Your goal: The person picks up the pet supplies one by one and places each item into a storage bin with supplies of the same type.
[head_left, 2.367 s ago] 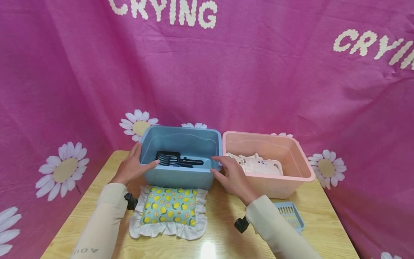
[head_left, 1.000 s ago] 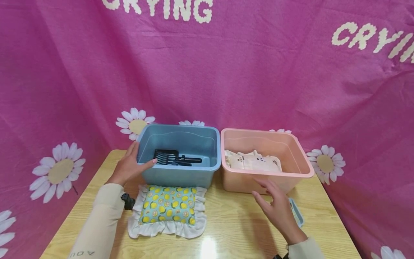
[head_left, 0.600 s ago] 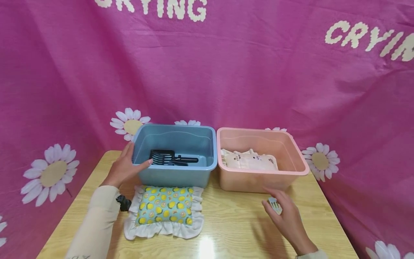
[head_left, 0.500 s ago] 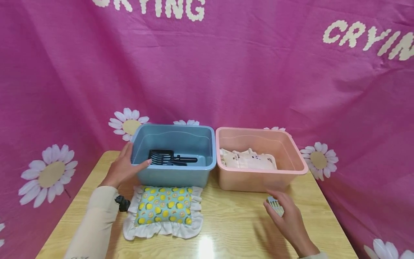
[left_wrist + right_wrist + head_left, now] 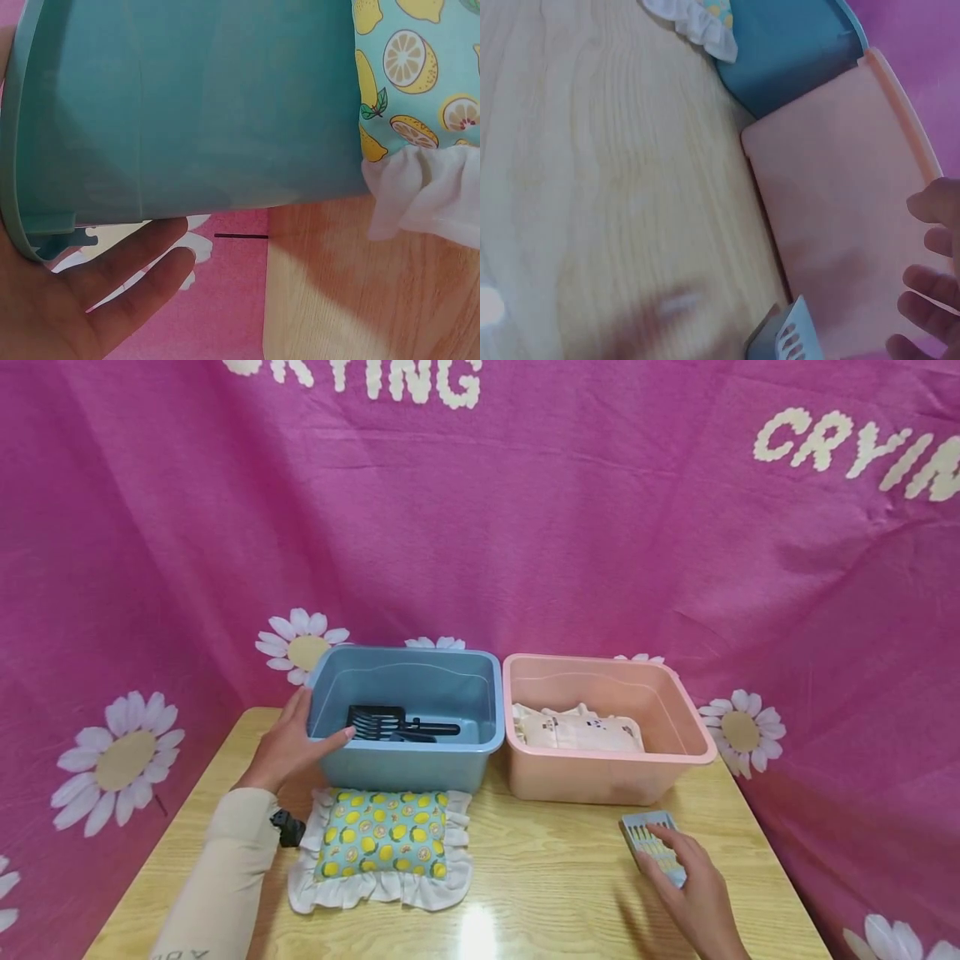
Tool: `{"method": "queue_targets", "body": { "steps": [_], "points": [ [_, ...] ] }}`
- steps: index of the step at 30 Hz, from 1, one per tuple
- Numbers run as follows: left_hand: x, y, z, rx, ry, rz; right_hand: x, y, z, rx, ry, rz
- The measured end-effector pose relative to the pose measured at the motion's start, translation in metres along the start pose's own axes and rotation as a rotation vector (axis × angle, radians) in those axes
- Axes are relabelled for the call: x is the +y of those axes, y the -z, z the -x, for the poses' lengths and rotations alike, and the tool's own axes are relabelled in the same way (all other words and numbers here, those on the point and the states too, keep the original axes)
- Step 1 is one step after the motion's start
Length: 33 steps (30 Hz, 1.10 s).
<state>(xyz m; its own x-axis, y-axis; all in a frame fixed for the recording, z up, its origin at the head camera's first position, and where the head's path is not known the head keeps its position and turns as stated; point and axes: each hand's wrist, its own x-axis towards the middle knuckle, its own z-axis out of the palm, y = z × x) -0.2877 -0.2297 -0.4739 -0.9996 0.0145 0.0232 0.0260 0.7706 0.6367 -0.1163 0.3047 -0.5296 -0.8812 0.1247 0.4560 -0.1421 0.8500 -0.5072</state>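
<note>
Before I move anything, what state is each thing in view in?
Blue bin: upright, open-topped
Pink bin: upright, open-topped
Black slotted tool: lying inside the blue bin
Cream cushion: inside the pink bin
Lemon cushion: flat on the table
Light-blue slotted tool: on the table, partly hidden
Left hand: touching the blue bin, fingers extended
Right hand: over the light-blue slotted tool, not gripping

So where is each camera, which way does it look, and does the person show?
Head: on the person's head, looking forward and down at the blue bin, pink bin and table; the left hand, left sleeve and right hand show.
Left wrist: worn there, looking at the blue bin's outside and lemon cushion; left fingers show.
Right wrist: worn there, looking across the table at the pink bin and slotted blue thing; right fingers show.
Both wrist views share the blue bin and cushion.
</note>
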Motion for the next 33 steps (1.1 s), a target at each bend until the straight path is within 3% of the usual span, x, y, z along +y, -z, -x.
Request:
{"method": "queue_targets", "body": {
  "steps": [8,15,19,28,33],
  "points": [
    [-0.001,0.0,0.001,0.004,-0.002,-0.004,0.015,0.001,0.013,0.03,-0.036,0.02],
    [0.004,0.0,0.002,0.003,0.003,0.009,0.029,0.001,0.024,0.001,-0.084,0.033],
    [0.005,0.001,0.002,0.006,0.007,0.016,0.038,0.002,0.03,-0.063,-0.139,0.029],
    [0.004,0.0,0.002,0.008,0.014,0.014,0.054,0.004,0.036,-0.26,-0.349,0.064],
    [0.004,0.001,0.001,0.006,0.012,0.006,0.063,0.0,0.041,-0.248,-0.364,0.06]
  ]
}}
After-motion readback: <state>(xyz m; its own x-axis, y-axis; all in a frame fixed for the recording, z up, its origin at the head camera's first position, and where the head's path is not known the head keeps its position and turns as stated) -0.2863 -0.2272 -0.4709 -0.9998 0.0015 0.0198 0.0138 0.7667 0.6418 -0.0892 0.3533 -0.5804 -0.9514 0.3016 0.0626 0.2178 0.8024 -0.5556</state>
